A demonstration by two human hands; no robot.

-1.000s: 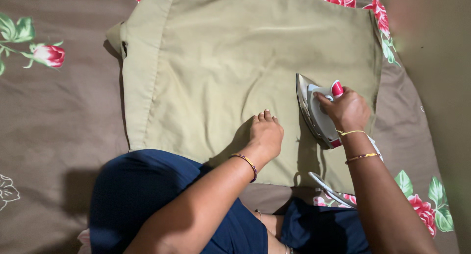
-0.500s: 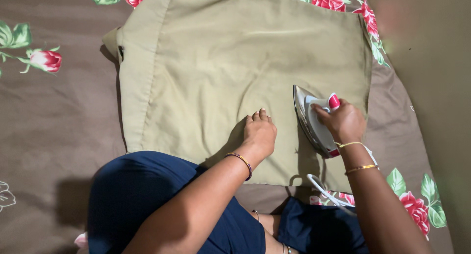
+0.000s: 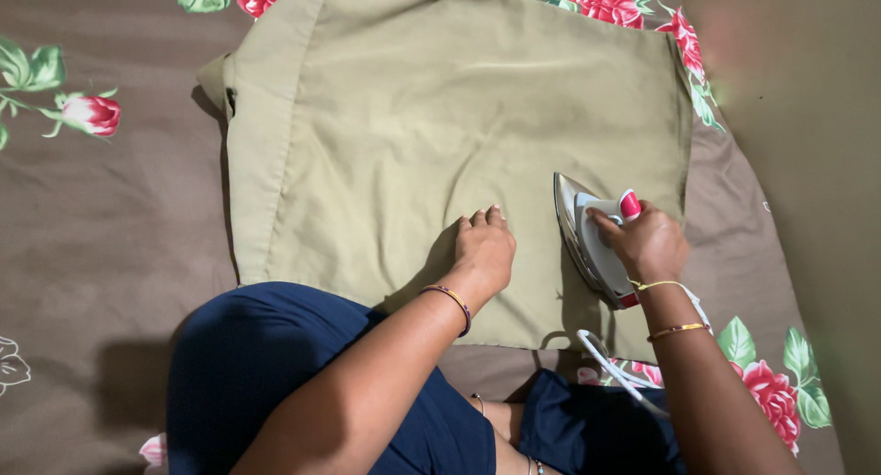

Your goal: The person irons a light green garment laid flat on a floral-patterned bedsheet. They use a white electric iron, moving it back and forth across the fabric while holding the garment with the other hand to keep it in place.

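While the olive-green garment [image 3: 440, 135] lies spread flat over a brown bedsheet printed with red roses [image 3: 101, 209], the person sits cross-legged at its near edge in dark blue clothing [image 3: 266, 365] and works on its lower right part. The right hand [image 3: 650, 244] is wrapped firmly round the handle of a white and pink electric iron [image 3: 592, 236], whose soleplate rests on the cloth near the garment's right edge, its pointed end facing away from the person. A white cord [image 3: 610, 365] trails from the back of the iron toward the person's lap. The left hand [image 3: 484, 250] is pressed on the fabric just left of the iron, fingers together and holding nothing, apparently pinning the cloth taut. Judging by the surface, much of the middle panel already looks fairly smooth, though soft creases run between the left hand and the iron and faint ones show higher up. The folded band along the left side [image 3: 262, 145] and the upper part of the garment appear yet to be pressed, so the work seems somewhere in its middle.
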